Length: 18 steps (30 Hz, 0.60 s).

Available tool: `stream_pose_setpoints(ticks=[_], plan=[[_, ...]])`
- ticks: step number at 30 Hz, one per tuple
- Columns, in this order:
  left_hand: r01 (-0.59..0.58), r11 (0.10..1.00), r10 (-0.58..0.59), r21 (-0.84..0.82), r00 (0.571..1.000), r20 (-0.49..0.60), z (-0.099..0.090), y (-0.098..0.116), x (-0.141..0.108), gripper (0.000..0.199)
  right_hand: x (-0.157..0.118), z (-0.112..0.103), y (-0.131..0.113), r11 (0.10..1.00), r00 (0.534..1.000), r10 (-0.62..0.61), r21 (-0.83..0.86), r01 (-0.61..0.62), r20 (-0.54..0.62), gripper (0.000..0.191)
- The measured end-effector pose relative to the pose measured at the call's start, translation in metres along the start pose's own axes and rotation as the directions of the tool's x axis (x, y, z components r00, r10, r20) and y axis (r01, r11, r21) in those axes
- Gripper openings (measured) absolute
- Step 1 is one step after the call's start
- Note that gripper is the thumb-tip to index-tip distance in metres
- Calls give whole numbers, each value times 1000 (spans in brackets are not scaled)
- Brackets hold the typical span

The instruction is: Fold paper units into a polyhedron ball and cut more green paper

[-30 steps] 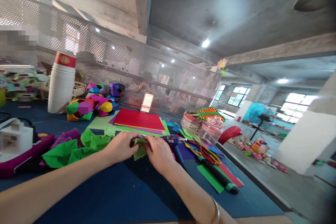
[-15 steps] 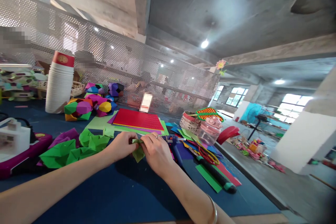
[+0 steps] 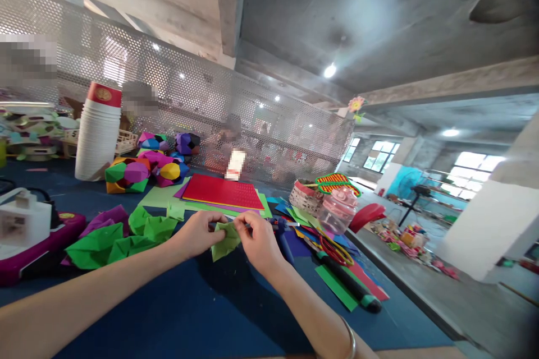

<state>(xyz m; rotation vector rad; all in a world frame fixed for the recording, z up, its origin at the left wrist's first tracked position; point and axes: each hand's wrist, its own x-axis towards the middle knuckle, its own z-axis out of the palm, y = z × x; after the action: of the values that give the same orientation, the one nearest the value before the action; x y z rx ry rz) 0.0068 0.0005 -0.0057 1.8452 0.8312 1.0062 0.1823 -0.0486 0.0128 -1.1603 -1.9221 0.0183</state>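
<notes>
A small folded piece of light green paper is held above the blue table between my two hands. My left hand pinches its left side, and my right hand grips its upper right edge with closed fingers. To the left lie several folded green paper pieces and purple folded paper. Just beyond my hands sits a stack of sheets with a red sheet on top. A blue glue gun lies right beside my right hand.
Paper cups stand stacked at the back left, near colourful paper balls. A magenta power strip with a white plug lies left. On the right are scissors, a black-handled tool, a clear bottle and a basket.
My right hand has turned and shifted slightly right, with its fingers now at the paper's edge. More of the green paper shows between my hands.
</notes>
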Motion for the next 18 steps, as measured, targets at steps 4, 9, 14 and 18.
stream_pose_setpoints(ticks=[4, 9, 14, 18], plan=[[95, 993, -97, -64, 995, -29, -3, -2, 2, 27, 2, -20, -14, 994, 994, 35, 111, -24, -106, 28], [162, 984, -167, -81, 984, -60, -9, -2, 0, 28, -27, -61, -20, 998, 955, 56, -2, -59, -290, 26], [139, 990, -140, -17, 980, -144, -13, -6, 1, 28, -66, -90, 19, 944, 914, 184, -192, -266, -362, 30], [125, 992, -122, 8, 981, -151, -14, -7, 2, 28, -63, -90, 50, 861, 910, 387, -295, -414, -148, 48]])
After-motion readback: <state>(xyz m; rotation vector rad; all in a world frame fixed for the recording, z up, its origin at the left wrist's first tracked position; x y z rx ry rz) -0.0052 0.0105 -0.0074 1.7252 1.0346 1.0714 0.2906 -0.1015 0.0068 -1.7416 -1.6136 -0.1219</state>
